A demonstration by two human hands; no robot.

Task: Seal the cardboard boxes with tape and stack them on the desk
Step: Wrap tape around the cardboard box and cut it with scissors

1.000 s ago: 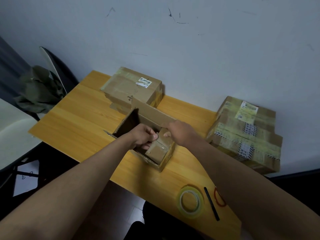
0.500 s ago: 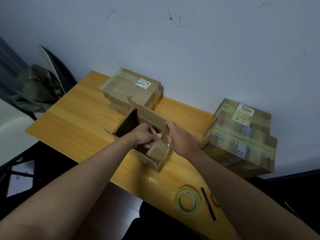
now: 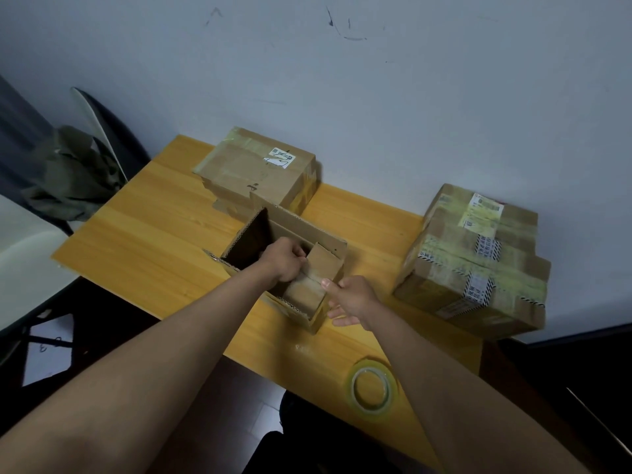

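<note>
An open cardboard box [image 3: 301, 230] stands in the middle of the wooden desk [image 3: 147, 230], its left and back flaps up. My left hand [image 3: 285, 263] reaches into the box, fingers curled on the edge of the right-end flap [image 3: 318, 275], which lies folded inward. My right hand [image 3: 349, 299] hovers beside the box's near right corner, fingers relaxed, thumb near the flap's edge, holding nothing. A roll of clear tape [image 3: 371, 390] lies on the desk's near edge.
A taped box [image 3: 256, 169] sits at the back against the wall. Two taped boxes [image 3: 478, 265] are stacked at the right. A chair with a green cloth [image 3: 71, 172] stands off the desk's left end.
My right hand has let go of the right-end flap and drawn back toward me, to the box's near right corner. My left hand stays on the flap. The view has shifted slightly.
</note>
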